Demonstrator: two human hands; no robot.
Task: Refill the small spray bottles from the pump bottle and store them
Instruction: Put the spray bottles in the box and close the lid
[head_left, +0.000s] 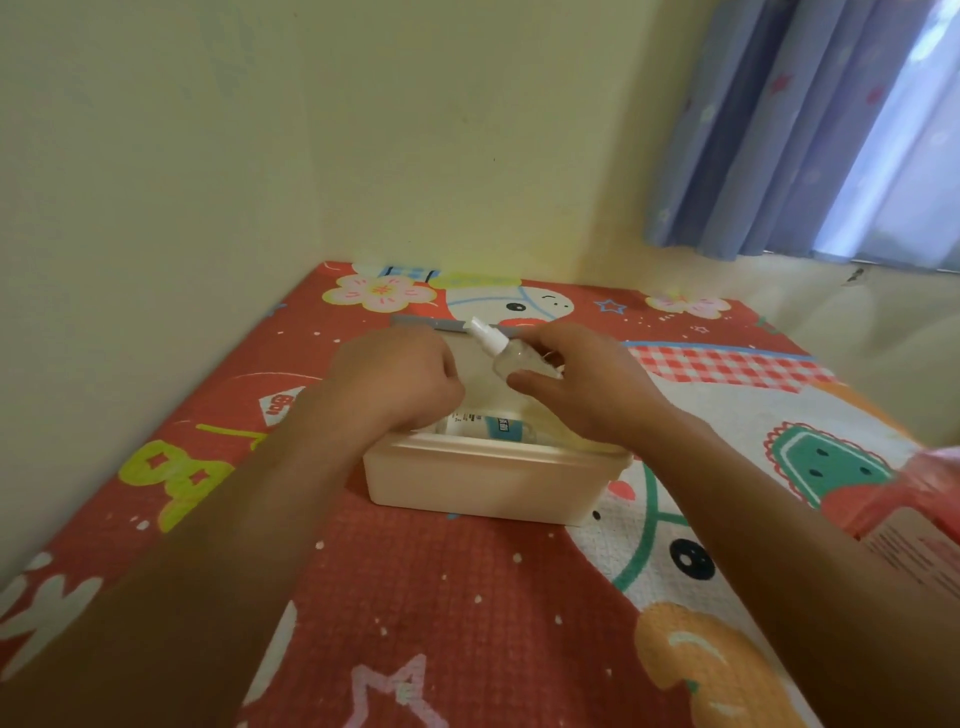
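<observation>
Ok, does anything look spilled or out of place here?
Nothing stands out. The right hand holds a capped spray bottle over the open box, a labelled bottle lies inside, and the mat shows no spill.

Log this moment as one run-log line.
stage: storing | right hand: holds small spray bottle over open cream box | left hand: closed at box's far left | in box: labelled bottle

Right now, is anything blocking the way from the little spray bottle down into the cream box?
Partly. The left hand sits over the box opening, and a labelled bottle already lies inside. The spray bottle, held by the right hand, has open space directly beneath.
</observation>
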